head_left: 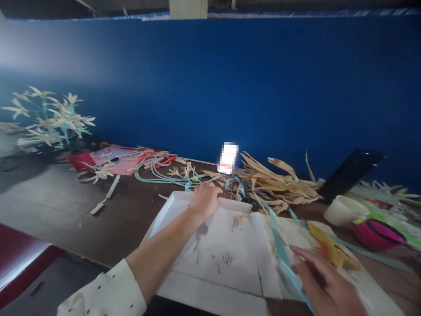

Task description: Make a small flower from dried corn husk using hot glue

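My left hand reaches forward over the far rim of a flattened white cardboard box, fingers curled down near a green bead and pale stems; what they grip, if anything, is hidden. My right hand lies at the lower right, fingers stretched out on a light blue paper strip, just beside a yellow glue gun. A heap of dried corn husks sits beyond the box.
Husk flowers on teal stems stand at the far left, with pink paper and teal cords behind the box. A white cup, pink bowl and leaning black phone stand right. A blue wall closes the back.
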Demonstrator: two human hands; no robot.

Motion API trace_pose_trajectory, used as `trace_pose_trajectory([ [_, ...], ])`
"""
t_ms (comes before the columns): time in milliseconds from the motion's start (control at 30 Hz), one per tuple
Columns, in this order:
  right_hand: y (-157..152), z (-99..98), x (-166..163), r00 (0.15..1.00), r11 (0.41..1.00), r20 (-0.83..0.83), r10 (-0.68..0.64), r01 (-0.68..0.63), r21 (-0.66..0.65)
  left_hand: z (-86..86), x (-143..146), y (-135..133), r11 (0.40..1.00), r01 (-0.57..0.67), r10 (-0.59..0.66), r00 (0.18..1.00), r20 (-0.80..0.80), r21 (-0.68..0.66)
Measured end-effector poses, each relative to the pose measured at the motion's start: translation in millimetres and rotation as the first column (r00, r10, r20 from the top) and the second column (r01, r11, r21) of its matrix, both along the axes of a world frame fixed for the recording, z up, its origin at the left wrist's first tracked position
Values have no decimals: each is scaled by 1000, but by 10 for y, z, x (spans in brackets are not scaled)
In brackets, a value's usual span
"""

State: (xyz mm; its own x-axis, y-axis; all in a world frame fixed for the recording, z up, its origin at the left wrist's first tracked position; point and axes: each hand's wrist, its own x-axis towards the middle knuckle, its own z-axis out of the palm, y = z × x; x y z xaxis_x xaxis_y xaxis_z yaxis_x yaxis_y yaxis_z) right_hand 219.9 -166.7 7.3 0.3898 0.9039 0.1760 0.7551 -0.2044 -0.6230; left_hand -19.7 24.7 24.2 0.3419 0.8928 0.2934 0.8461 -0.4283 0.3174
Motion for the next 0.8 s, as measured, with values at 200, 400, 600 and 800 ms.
trace_pose_trajectory([
  [200, 661, -40, 80, 946, 971, 316, 79, -1, -240, -27, 271, -234, 986, -26, -5, 983, 186, 162],
  [400, 792, -170, 23, 915, 930, 364, 173, -30, -365, -256, 245, -271, 978, -10, -21, 989, 149, 207],
  [600, 785, -128, -22, 926, 909, 339, 168, -12, -417, -261, 243, -298, 983, 73, -97, 986, 136, 171],
  [800, 784, 83, -38, 958, 980, 285, 16, 41, -193, -264, 256, -294, 980, 200, -200, 978, 59, 4],
])
